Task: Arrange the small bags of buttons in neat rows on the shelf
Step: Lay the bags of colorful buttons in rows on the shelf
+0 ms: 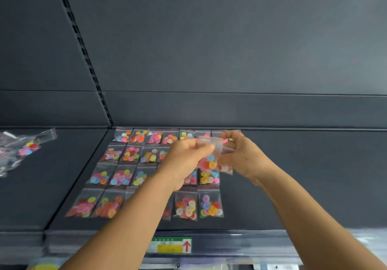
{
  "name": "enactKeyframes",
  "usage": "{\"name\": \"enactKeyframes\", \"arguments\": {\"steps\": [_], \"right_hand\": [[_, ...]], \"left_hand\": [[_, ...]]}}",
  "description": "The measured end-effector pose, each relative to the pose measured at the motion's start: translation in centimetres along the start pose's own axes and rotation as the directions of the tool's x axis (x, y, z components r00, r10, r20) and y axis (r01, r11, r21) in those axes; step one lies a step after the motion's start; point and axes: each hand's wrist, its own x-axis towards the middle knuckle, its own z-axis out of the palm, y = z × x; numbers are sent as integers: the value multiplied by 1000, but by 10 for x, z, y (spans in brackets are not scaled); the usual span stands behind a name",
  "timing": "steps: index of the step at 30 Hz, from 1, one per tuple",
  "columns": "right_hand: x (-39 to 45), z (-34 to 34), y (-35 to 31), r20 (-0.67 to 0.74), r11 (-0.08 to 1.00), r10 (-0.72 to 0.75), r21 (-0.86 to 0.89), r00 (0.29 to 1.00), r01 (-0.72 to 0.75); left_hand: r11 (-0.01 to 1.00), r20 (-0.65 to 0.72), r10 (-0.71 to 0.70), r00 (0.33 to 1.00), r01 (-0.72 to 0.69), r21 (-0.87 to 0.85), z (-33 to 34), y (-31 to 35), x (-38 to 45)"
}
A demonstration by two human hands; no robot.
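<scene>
Landmark: price label (171, 244) on shelf (293, 186) front lip.

Just behind label: grid of button bags (186, 205), four rows laid flat, near row neat.

Further back, above grid: I see left hand (184, 161) and right hand (243, 154), both pinching top edge of held bags (209, 156), seemingly two overlapping; blur hides exact count.

Far left of label: loose bags (27, 147), unsorted, on adjoining shelf.

Risk, my judgement: slick plastic clinging, second bag dropping onto grid; forearms brushing rows below, skewing them.
</scene>
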Motion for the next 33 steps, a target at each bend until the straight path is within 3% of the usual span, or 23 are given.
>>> {"name": "enactKeyframes", "arguments": {"steps": [3,5,9,12,14,18,21,24,30,33], "right_hand": [[2,-15,7,-4,986,-24,-163,1000,24],[3,-25,10,-20,986,-24,-165,999,21],[5,-41,20,-46,995,27,92,999,-22],[10,-54,28,-193,941,78,340,978,-8],[11,-60,33,-232,928,116,372,966,-22],[13,-56,45,-195,976,170,169,966,-138],[20,-62,49,-343,983,142,156,929,-92],[26,-73,49,-472,997,82,28,878,-78],[40,-67,57,-448,977,72,-147,891,-153],[41,-64,63,-431,920,15,-347,902,-181]], "left_hand": [[997,-65,26,998,-22,73,25,5,8],[997,-86,22,996,-16,76,36,6,14],[998,-101,36,994,-30,58,53,7,25],[999,-139,42,989,-36,41,60,6,35],[999,-141,29,990,-26,22,63,2,40],[1000,-152,10,988,-6,27,68,-3,46],[1000,-201,9,979,-9,-1,61,1,52],[998,-228,45,973,-31,61,51,4,60],[934,-123,121,985,-71,350,63,-5,68],[843,-88,193,977,-120,524,63,-10,68]]}}
